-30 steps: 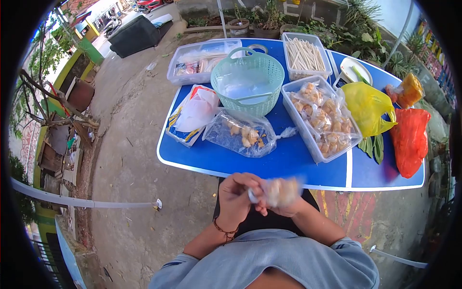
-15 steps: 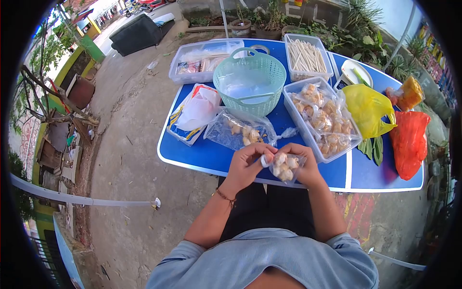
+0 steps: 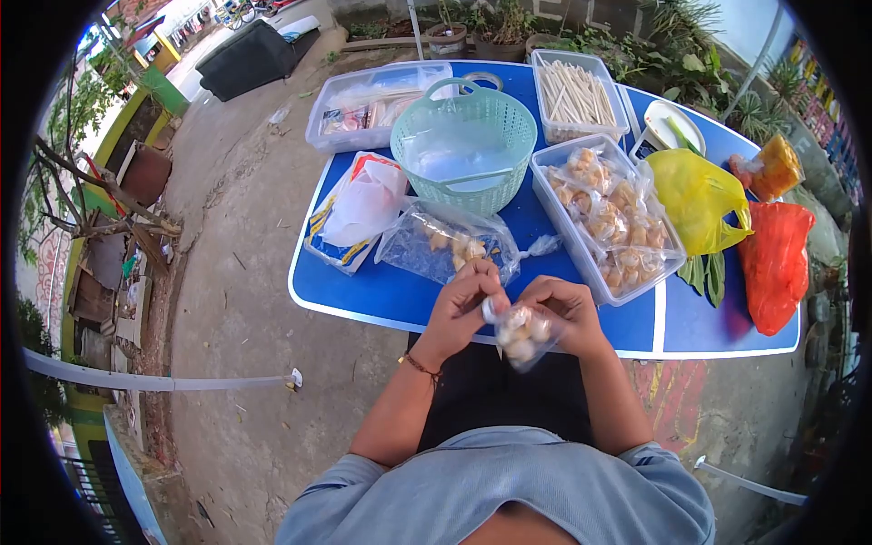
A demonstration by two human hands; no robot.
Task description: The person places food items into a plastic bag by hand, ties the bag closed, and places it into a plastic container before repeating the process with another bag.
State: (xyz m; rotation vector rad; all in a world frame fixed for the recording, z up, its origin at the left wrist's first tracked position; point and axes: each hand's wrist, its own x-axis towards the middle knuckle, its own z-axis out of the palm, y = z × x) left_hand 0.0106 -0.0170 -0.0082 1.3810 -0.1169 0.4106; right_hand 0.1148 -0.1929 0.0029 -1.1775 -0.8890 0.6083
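Observation:
Between my hands, at the front edge of the blue table (image 3: 400, 304), is a small clear bag (image 3: 524, 336) of pale round pieces. My left hand (image 3: 465, 309) pinches the bag's whitish top end. The fingers of my right hand (image 3: 565, 313) are closed on its right side. Just beyond my left hand lies a larger open plastic bag (image 3: 409, 245) with several loose pieces in it. To the right, a clear tub (image 3: 609, 218) holds several filled bags like this one. The bag in my hands is slightly blurred.
A green basket (image 3: 465, 145) stands behind the open bag, with a white-wrapped packet (image 3: 363, 204) to its left. Farther back are a lidded box (image 3: 363, 100) and a tub of sticks (image 3: 579, 100). Yellow (image 3: 695, 204) and red (image 3: 777, 268) bags lie at the right.
The small bag has moved slightly left and down and hangs more tilted. My right hand has shifted left, closer to my left hand. The whole view has shifted a little.

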